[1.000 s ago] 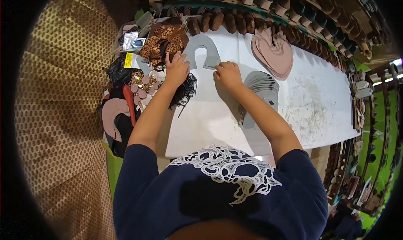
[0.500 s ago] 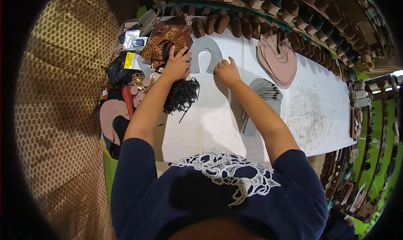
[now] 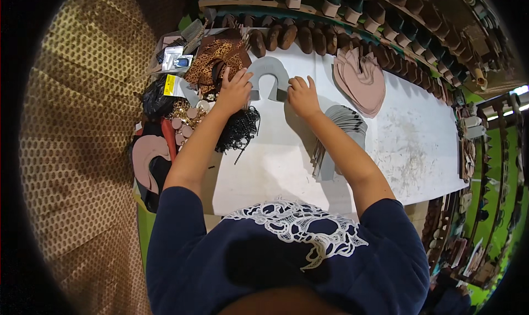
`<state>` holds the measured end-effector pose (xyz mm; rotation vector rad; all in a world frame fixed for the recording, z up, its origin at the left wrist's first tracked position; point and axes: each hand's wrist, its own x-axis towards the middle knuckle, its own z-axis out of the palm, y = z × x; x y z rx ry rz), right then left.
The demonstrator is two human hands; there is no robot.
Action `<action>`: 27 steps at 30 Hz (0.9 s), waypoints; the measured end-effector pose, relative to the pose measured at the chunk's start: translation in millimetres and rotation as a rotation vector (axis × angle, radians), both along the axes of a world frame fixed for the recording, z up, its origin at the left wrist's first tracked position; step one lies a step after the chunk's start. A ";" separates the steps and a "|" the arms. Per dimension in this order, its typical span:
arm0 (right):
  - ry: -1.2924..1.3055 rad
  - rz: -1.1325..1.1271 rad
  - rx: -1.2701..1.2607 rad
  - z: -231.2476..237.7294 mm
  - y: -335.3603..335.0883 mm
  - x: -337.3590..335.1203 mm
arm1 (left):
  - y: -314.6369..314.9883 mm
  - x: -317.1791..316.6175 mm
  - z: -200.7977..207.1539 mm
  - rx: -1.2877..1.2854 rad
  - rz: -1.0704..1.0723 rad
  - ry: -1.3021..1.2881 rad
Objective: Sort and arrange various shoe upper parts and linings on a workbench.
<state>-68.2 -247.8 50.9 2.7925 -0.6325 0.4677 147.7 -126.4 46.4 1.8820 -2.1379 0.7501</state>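
A stack of grey U-shaped cut pieces (image 3: 270, 67) is at the far middle of the white table, its curve pointing away from me. My left hand (image 3: 236, 94) holds the stack's left leg, fingers bent against its outer side. On the other side, my right hand (image 3: 303, 97) grips the right leg near its end. Part of each leg is hidden by my fingers. Beside my left wrist lies a heap of black beaded trim (image 3: 239, 130). A fanned stack of grey pieces (image 3: 346, 125) rests near my right forearm.
Pink cut pieces (image 3: 361, 83) lie at the back right, and another pink curved piece (image 3: 147, 155) at the left. Brown patterned fabric (image 3: 217, 64) and a black plastic bag (image 3: 157, 97) crowd the left side. Brown shoe lasts (image 3: 287, 36) line the table's (image 3: 408, 149) far edge.
My right hand's fingers have closed further on the right leg. The grey U-shaped stack now tilts, showing its layered edges. My left hand stays at the left leg.
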 end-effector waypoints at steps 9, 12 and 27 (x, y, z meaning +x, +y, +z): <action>-0.047 0.201 0.223 39.8 89.9 -87.3 | 95.4 -69.6 23.4 -0.012 -0.044 0.291; -0.009 0.238 0.330 32.8 122.7 -114.4 | 143.2 -96.7 18.1 0.085 -0.057 0.323; -0.121 0.186 0.646 -10.4 183.0 -123.3 | 199.5 -179.9 -1.1 0.308 0.217 0.535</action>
